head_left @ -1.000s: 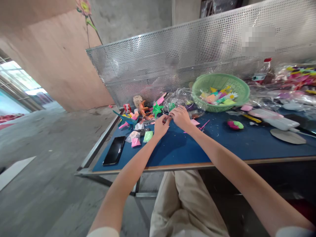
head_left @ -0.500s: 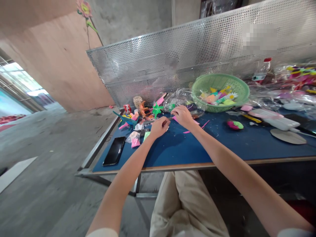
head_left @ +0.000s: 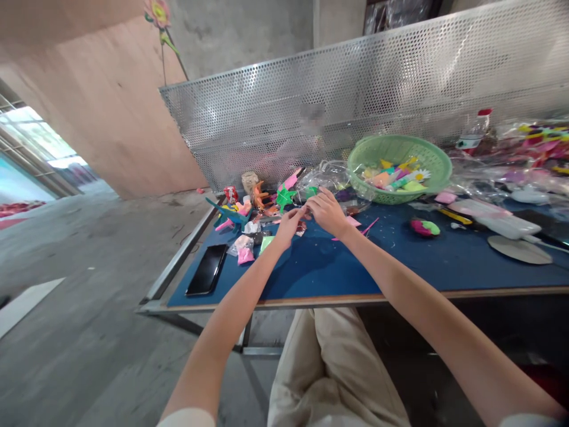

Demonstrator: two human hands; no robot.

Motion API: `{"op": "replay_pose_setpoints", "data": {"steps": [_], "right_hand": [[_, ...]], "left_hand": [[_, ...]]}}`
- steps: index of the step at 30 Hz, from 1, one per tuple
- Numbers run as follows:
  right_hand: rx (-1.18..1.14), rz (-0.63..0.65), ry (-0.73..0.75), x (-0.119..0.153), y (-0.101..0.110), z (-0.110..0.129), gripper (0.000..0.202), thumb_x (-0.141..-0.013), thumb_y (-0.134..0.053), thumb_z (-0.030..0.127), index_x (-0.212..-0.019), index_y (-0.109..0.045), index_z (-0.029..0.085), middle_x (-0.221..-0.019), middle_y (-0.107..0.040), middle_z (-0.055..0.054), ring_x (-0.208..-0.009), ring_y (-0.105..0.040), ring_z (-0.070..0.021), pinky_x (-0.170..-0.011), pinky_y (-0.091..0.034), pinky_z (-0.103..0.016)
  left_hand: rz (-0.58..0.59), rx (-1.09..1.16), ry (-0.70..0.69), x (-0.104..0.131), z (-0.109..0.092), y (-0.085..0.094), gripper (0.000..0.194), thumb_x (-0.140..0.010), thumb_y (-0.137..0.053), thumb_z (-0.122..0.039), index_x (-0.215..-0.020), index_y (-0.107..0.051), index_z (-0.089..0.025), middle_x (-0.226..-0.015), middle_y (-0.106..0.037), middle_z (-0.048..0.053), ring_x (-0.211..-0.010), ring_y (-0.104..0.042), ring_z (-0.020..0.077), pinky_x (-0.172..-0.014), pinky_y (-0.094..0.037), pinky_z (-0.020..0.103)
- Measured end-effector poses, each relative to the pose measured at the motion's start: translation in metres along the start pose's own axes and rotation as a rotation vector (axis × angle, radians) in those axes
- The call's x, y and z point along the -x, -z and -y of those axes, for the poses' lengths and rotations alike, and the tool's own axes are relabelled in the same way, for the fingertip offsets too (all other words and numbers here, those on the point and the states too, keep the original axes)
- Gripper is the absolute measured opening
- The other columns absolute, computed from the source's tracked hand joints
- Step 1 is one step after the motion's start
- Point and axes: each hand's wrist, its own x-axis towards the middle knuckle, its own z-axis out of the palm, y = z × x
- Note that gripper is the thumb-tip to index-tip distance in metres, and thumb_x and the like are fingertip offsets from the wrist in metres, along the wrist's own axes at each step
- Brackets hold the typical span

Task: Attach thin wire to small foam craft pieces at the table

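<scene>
Left hand had moved in to meet right hand, so both worked one spot beside small reddish piece on tabletop, grip openings and contents unclear.

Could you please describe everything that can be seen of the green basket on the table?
The green basket is round, wide and open-topped, apparently plastic, with a pale rim and walls pierced by many small openings. It sits upright towards the back of the blue table, before the perforated metal screen. Inside lie small colourful pieces, among them a white daisy-like flower. Clear plastic wrap lies against its left side. The right hand is clear of it.
</scene>
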Motion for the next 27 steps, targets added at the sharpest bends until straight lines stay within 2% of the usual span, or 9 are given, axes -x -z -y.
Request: {"op": "replay_pose_setpoints", "data": {"steps": [3,7,12,17,27], "right_hand": [[0.03,-0.019,-0.005,0.001,-0.002,0.001,0.031,-0.101,-0.04,0.016,-0.101,-0.071,0.02,-0.103,-0.072,-0.007,-0.098,-0.057,-0.0231,-0.117,-0.029,-0.044],[0.027,-0.027,-0.029,0.0,-0.002,0.004,0.029,-0.101,-0.041,0.018,-0.098,-0.071,0.02,-0.1,-0.072,-0.007,-0.096,-0.057,-0.0237,-0.116,-0.03,-0.044],[0.018,-0.046,-0.062,-0.001,0.0,0.004,0.031,-0.103,-0.04,0.024,-0.098,-0.07,0.02,-0.1,-0.072,-0.008,-0.096,-0.057,-0.0243,-0.114,-0.03,-0.044],[0.008,-0.04,-0.055,0.001,0.001,0.002,0.03,-0.102,-0.041,0.02,-0.1,-0.071,0.022,-0.103,-0.073,-0.007,-0.098,-0.056,-0.0245,-0.113,-0.028,-0.045],[0.04,-0.027,-0.034,-0.001,0.009,0.007,0.03,-0.101,-0.041,0.018,-0.107,-0.071,0.022,-0.11,-0.074,-0.007,-0.099,-0.058,-0.0245,-0.109,-0.025,-0.048]], "left_hand": [[0.016,0.114,0.068,0.0,-0.002,0.001,0.034,-0.075,-0.076,-0.049,-0.087,-0.067,-0.018,-0.076,-0.063,0.0,-0.052,-0.046,0.0061,-0.052,-0.038,0.023],[0.041,0.167,0.079,0.002,-0.004,0.001,0.029,-0.073,-0.075,-0.044,-0.077,-0.062,-0.019,-0.071,-0.055,-0.002,-0.051,-0.042,0.0061,-0.05,-0.033,0.023],[0.089,0.118,0.002,0.005,-0.007,-0.002,0.035,-0.073,-0.077,-0.048,-0.073,-0.057,-0.019,-0.066,-0.047,-0.003,-0.048,-0.035,0.0052,-0.047,-0.025,0.024],[0.117,0.057,-0.068,0.004,-0.005,-0.003,0.04,-0.074,-0.075,-0.055,-0.073,-0.057,-0.02,-0.062,-0.042,-0.004,-0.047,-0.03,0.0058,-0.047,-0.02,0.026],[0.094,0.045,-0.044,0.002,-0.003,-0.001,0.04,-0.071,-0.075,-0.055,-0.073,-0.056,-0.02,-0.059,-0.038,-0.005,-0.046,-0.026,0.0053,-0.046,-0.016,0.024]]}}
